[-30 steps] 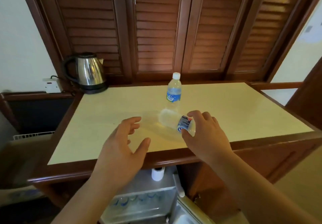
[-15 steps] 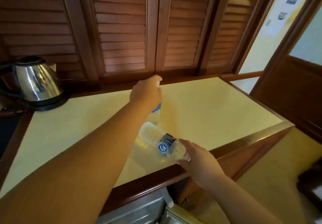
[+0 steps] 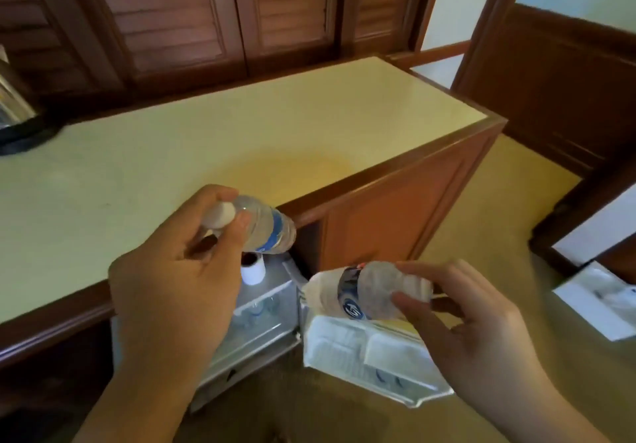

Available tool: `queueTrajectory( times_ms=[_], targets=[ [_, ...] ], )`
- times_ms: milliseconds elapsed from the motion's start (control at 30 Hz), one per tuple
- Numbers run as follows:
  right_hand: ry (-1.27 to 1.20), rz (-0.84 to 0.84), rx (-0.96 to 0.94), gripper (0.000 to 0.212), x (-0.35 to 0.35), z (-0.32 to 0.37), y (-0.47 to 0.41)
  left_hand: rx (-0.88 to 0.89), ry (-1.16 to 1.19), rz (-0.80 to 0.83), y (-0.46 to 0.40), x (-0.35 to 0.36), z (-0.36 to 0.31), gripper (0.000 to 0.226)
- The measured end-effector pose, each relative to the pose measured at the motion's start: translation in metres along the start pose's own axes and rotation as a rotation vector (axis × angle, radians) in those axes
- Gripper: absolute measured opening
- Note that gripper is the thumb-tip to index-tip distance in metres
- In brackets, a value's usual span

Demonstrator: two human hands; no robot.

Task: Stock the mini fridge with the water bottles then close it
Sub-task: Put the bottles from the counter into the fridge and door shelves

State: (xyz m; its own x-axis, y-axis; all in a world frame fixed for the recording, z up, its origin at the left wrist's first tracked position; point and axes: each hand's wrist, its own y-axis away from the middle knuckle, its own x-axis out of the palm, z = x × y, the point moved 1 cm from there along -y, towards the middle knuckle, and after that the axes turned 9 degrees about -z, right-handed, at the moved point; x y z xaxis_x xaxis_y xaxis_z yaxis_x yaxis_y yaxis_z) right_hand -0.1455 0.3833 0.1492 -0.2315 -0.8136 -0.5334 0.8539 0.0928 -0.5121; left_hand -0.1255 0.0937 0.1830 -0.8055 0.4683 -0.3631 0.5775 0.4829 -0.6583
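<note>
My left hand [image 3: 179, 270] grips a clear water bottle with a blue label [image 3: 265, 227] near its white cap, held tilted over the counter's front edge. My right hand [image 3: 457, 311] holds a second water bottle with a dark label [image 3: 351, 293] on its side, just above the open fridge door [image 3: 361, 356]. The mini fridge [image 3: 265, 318] sits under the counter with its door swung open to the right. Bottles show faintly on its inner shelf. A small white cup [image 3: 253, 268] stands on top of the fridge.
The cream countertop [image 3: 206, 153] has a dark wood rim. A kettle base [image 3: 20, 132] sits at its far left. Louvred wooden doors stand behind. A wooden cabinet side [image 3: 395, 215] is right of the fridge. A white object [image 3: 605, 301] lies on the carpet at right.
Both bottles have left the countertop. My left hand lifted the upright one and drew it back; my right hand brought its bottle down over the fridge door. The view tilted downward.
</note>
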Motion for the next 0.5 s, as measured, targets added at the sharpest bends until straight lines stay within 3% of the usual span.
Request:
queueTrajectory(
  times_ms=[200,333,500],
  targets=[
    [0.028,0.124,0.142,0.022,-0.01,-0.046,0.099,-0.1,-0.032,0.031,0.136,-0.023,-0.008,0.025],
    [0.124,0.272,0.24,0.031,0.028,-0.083,0.178,-0.215,-0.048,0.165,0.214,-0.009,0.017,0.024],
    [0.151,0.316,0.344,0.03,0.1,-0.145,0.248,-0.26,-0.072,0.267,0.302,0.023,0.081,0.027]
  ],
)
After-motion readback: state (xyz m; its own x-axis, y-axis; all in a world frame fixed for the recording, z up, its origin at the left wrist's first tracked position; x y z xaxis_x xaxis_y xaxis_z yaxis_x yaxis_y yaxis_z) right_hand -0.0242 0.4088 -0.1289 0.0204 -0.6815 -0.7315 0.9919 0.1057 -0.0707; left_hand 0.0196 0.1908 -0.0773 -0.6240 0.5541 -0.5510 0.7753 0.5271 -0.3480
